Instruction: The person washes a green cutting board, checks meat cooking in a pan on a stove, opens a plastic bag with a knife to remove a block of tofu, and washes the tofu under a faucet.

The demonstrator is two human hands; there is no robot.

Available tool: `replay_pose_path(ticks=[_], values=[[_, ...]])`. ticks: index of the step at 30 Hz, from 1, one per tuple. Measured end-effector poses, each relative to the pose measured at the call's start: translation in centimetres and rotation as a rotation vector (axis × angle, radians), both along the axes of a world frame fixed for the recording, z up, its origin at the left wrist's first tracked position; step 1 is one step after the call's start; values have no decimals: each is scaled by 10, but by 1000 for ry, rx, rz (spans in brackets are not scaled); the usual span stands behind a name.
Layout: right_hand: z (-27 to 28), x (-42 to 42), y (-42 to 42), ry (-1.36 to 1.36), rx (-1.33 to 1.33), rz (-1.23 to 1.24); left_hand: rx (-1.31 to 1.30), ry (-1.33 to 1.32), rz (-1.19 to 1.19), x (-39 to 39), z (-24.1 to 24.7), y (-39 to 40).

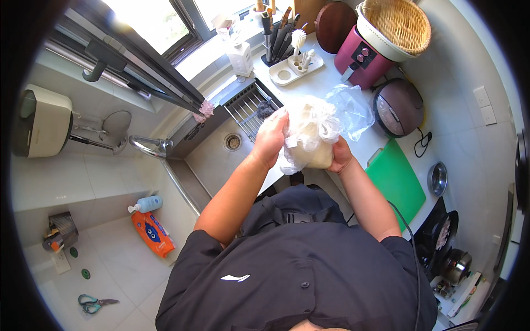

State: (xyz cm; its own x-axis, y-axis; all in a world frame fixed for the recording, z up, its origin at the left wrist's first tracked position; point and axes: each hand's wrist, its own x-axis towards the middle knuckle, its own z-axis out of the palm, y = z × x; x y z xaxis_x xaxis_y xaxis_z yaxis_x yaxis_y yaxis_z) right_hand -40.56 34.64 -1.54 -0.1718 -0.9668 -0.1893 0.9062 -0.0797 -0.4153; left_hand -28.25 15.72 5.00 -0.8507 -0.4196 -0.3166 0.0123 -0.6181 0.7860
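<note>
Both my hands hold a pale, block-like item wrapped in a clear plastic bag above the counter's edge, beside the sink. My left hand presses on the bundle's left side, and my right hand grips its lower right side. What the pale item is, I cannot tell through the crumpled plastic. Another clear plastic bag, or a loose part of the same one, spreads over the counter just beyond the bundle. A green cutting board lies on the counter to the right, near my right forearm.
Left of my hands is a sink with a metal rack and a faucet. Behind stand a knife block, a white tray and a pink air fryer. A rice cooker and metal bowl are at right.
</note>
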Motion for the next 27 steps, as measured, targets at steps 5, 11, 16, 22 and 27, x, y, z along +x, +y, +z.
replay_pose_path(ticks=[5, 11, 16, 22, 27], values=[[-1, 4, 11, -89, -60, -118, 88, 200, 67, -19, 25, -5], [-5, -13, 36, -164, -190, -145, 66, 243, 50, -43, 52, -6], [-5, -34, 61, -177, -291, -179, 55, 230, -11, -55, 59, 0], [11, -52, 80, -73, -371, -190, 19, 236, -98, -72, 55, 4], [22, -56, 84, -129, -316, -256, 9, 234, -129, -80, 54, 4]])
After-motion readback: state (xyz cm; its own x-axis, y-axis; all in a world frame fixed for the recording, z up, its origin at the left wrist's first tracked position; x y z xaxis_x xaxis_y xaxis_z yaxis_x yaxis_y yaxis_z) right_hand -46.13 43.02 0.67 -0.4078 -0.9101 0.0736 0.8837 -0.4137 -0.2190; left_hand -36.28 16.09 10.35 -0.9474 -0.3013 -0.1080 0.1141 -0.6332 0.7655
